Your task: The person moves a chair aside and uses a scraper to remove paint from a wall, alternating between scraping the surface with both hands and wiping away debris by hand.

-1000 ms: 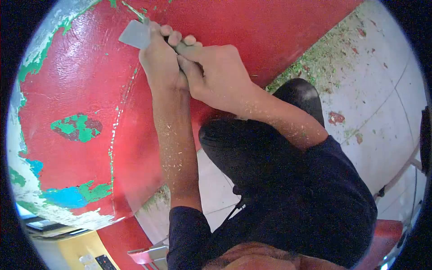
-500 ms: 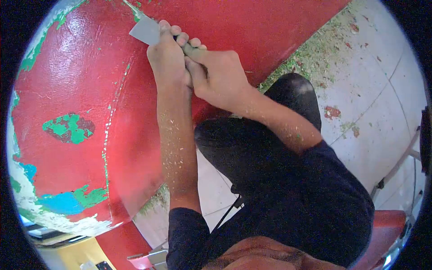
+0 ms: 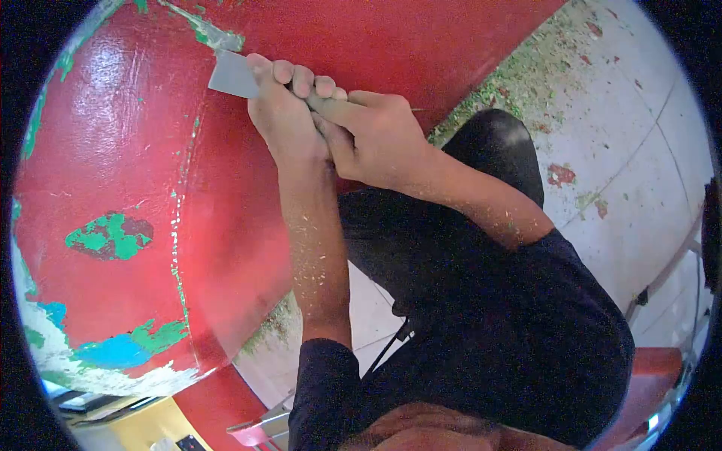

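Observation:
A scraper with a flat grey blade [image 3: 233, 74] lies against the red curved surface [image 3: 248, 188]. My left hand [image 3: 289, 116] is wrapped round it just behind the blade, fingers curled over the top. Close beside it, my right hand [image 3: 383, 139] grips the rear part of the handle, which is mostly hidden by the fingers. Touching the blade's upper edge is a scraped pale and green streak [image 3: 214, 34]. Small flecks cling to both forearms.
Green patches [image 3: 110, 235] and a blue patch [image 3: 113, 352] break the red surface at the left. Paint chips [image 3: 519, 90] litter the pale tiled floor [image 3: 624, 165] at the right. My dark-clothed knee [image 3: 500, 143] is bent beside the red surface.
The view has shifted, so the red surface appears lower. Both hands and the blade also sit lower in view, and more of the scraped streak shows above the blade. The grip looks the same.

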{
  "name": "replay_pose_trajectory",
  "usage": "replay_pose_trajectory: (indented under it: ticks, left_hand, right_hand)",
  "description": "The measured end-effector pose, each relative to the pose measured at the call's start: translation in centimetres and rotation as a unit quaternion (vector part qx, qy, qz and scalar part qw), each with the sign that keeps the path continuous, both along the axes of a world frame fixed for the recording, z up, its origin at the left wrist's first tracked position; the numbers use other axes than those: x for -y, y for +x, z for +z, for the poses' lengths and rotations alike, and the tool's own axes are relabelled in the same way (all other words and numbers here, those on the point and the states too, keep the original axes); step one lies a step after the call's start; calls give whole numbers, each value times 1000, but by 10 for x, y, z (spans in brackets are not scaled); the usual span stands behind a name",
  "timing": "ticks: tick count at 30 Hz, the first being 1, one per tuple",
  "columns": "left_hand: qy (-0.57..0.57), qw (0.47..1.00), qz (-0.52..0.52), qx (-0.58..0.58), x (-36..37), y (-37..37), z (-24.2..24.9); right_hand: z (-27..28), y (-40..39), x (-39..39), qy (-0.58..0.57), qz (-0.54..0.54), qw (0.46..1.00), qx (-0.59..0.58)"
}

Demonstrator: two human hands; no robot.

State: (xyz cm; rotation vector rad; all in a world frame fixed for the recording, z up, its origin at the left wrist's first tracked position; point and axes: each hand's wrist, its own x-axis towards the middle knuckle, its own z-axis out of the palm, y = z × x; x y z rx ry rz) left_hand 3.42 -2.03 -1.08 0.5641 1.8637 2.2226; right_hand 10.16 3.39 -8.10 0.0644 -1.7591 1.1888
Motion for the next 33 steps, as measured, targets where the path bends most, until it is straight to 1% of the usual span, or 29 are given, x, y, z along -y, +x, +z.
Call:
replay_pose_trajectory:
  ticks: [1,2,4,5,6,7,8,9,11,13,14,15,16,17,19,20,21,23,24,25,27,29,30,33]
  left_hand:
    - [-25,999,8,-34,-2,-1,-2]
    - [15,999,-39,0,-1,-9,9]
    - [103,984,-132,66,-3,-34,46]
    - [29,997,-70,8,3,-32,38]
    - [-39,998,-5,-57,10,-27,21]
    - [-100,985,57,-127,4,-21,11]
    - [-40,995,47,74,-4,10,15]
    - [-27,998,32,47,-10,7,19]
    - [-20,1000,6,14,-11,3,20]
    - [-16,998,23,60,-13,3,21]
    - [-14,997,21,69,-11,4,20]
    - [-12,997,16,75,-12,4,21]
    - [-64,997,31,-43,-17,-5,29]
    - [-115,980,49,-157,-20,-18,38]
    - [-202,945,70,-246,-14,-21,40]
    - [-224,943,75,-236,-12,-19,43]
    - [-240,939,82,-232,-12,-19,48]
    - [-168,971,124,-116,-18,-3,30]
    - [-124,985,101,-67,-19,-1,22]
    - [-89,993,74,-10,-17,2,16]
    - [-48,999,22,-4,-20,-4,26]
    - [-4,1000,-18,18,-23,-10,45]
    - [1,994,-113,-4,-19,-12,47]
    - [-90,989,49,-109,-26,-8,44]
  right_hand:
    - [6,-9,-3,-3,-11,1000,-12]
    - [11,-12,-1,-12,-22,1000,-16]
    - [32,-12,-6,-16,-15,1000,-7]
    - [43,-12,-5,-15,-4,1000,-11]
    - [34,-7,0,-7,14,999,47]
    - [26,-5,-1,-10,28,999,45]
    - [16,-3,-3,-16,41,998,47]
    - [15,1,-3,-30,56,996,58]
    - [17,1,-4,-24,40,997,60]
    - [24,4,-12,-6,29,998,51]
    - [20,3,-9,-33,39,998,47]
    - [23,1,-10,-38,31,998,31]
    - [28,-4,-12,-43,19,999,12]
    - [32,-8,-12,-50,10,999,-1]
    - [45,-22,-15,-35,-5,999,-8]
    - [52,-27,-19,-19,-12,1000,-18]
    - [50,-17,-18,-33,6,999,11]
    - [25,10,-7,-56,43,996,62]
    - [23,6,-10,-30,44,996,75]
    - [22,2,-10,-38,32,998,49]
    - [29,-5,-10,-56,10,998,9]
    - [33,-5,-9,-37,2,999,29]
    - [38,-7,-14,-22,-7,999,26]
    - [47,-6,-21,-37,16,999,18]
